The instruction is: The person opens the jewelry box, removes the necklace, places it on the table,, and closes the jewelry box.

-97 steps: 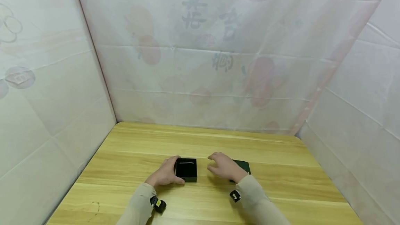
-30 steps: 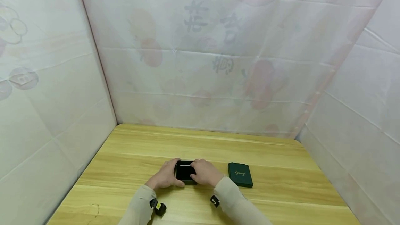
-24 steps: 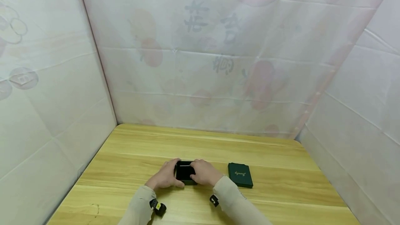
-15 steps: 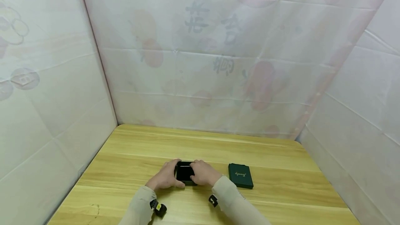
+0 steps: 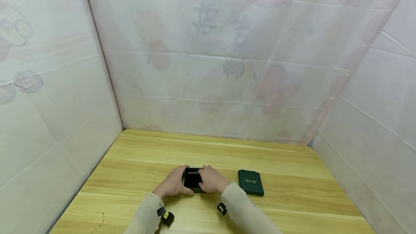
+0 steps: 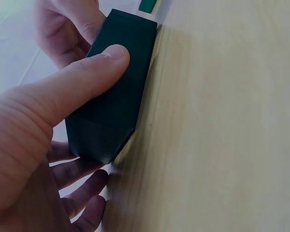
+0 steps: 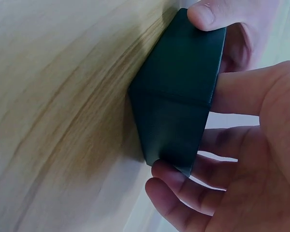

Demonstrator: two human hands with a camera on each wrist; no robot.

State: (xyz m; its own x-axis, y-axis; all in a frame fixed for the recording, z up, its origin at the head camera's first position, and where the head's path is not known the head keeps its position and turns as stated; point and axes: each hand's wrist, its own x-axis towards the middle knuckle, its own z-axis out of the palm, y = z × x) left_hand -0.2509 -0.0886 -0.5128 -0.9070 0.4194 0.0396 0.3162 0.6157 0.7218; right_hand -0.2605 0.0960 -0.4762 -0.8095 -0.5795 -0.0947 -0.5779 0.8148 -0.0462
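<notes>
A dark green jewelry box base with a black lining and a thin pale line near its back sits lidless on the table. My left hand grips its left side, with the thumb flat against the front wall and the fingers around the far side. My right hand is on the right side. Its thumb reaches over the rim into the box, and the lower fingers curl against the outer wall in the right wrist view. The thumb's tip is hidden by the wall.
The green lid, marked with gold script, lies flat to the right of the box. A wood-grain table carries everything, with pale printed cloth walls at its back and sides.
My right hand has come left from beside the lid to the box's right side, leaving the lid in full view. My left hand keeps its grip. Over the last second almost nothing has moved.
</notes>
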